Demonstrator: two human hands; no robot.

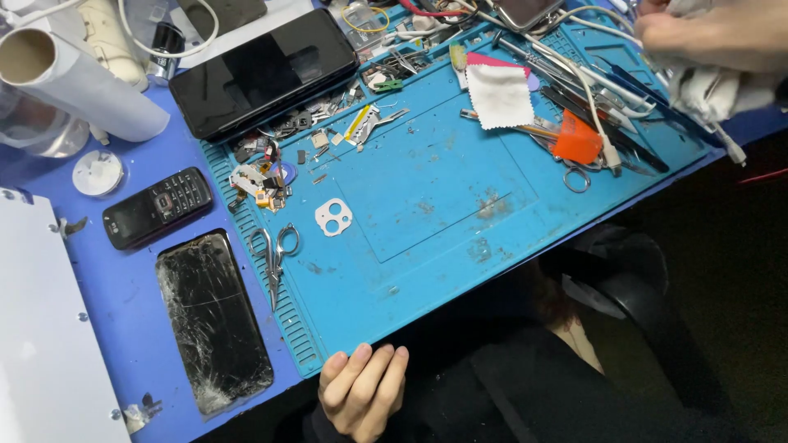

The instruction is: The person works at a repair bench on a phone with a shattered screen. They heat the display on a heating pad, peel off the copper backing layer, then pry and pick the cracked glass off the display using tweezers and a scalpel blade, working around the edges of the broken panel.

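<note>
The left hand [361,392] is resting at the near edge of the blue mat [427,213], fingers curled loosely against the rim, gripping nothing. The right hand [698,37] is hovering over the mat's far right corner, closing around a bunched white rag [718,89], above the pile of tweezers and tools [599,90] lying there.

A white camera frame [333,217] with two round holes is lying on the mat left of its middle. Small scissors [274,261] are lying at the mat's left edge, just beside the frame. A white cloth square [499,97] is sitting on the mat's far side, and an orange pick [577,139] is lying to the right of it. Off the mat's left edge, a cracked phone [213,320] is lying face up, with a keypad phone [158,207] beyond it. A black phone [263,72] is overlapping the mat's far left corner.
</note>
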